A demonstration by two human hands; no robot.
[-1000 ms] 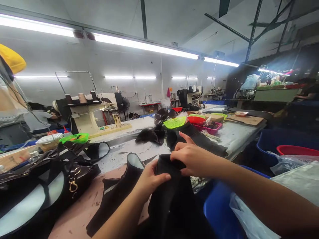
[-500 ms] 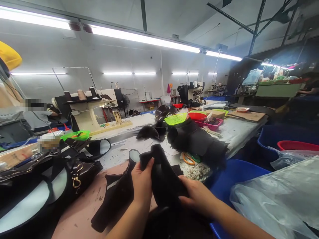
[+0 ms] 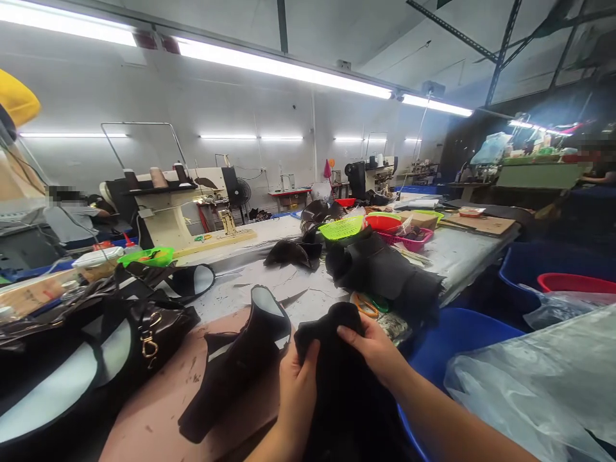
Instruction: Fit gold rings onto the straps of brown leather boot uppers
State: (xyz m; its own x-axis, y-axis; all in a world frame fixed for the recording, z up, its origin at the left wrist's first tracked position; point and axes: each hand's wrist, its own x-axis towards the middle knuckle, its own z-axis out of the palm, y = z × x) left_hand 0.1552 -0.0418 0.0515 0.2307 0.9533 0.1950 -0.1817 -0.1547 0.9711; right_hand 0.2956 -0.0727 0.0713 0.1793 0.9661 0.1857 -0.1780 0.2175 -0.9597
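Both hands grip one piece of black fabric [image 3: 337, 372] at the near edge of the worktable [image 3: 250, 282]. My left hand [image 3: 297, 385] is closed on its left side, thumb up against the cloth. My right hand [image 3: 373, 346] pinches its upper right edge, fingers curled over the top. To the left of the hands a black cut piece with a pale lining [image 3: 250, 350] lies on a pinkish board [image 3: 158, 410]. Orange-handled scissors [image 3: 364, 305] lie just beyond my right hand.
A roll of black material [image 3: 385, 273] lies past the scissors. Dark bag parts with a brass clasp [image 3: 144, 333] crowd the left. Green [image 3: 341, 227] and pink [image 3: 409, 240] baskets stand further back. A blue bin [image 3: 452, 333] and clear plastic [image 3: 529, 378] are on the right. A person sits far left.
Both hands drew the black fabric toward me and lower. My right hand moved from the cloth's lower right to its top edge; my left hand slid down its left side.
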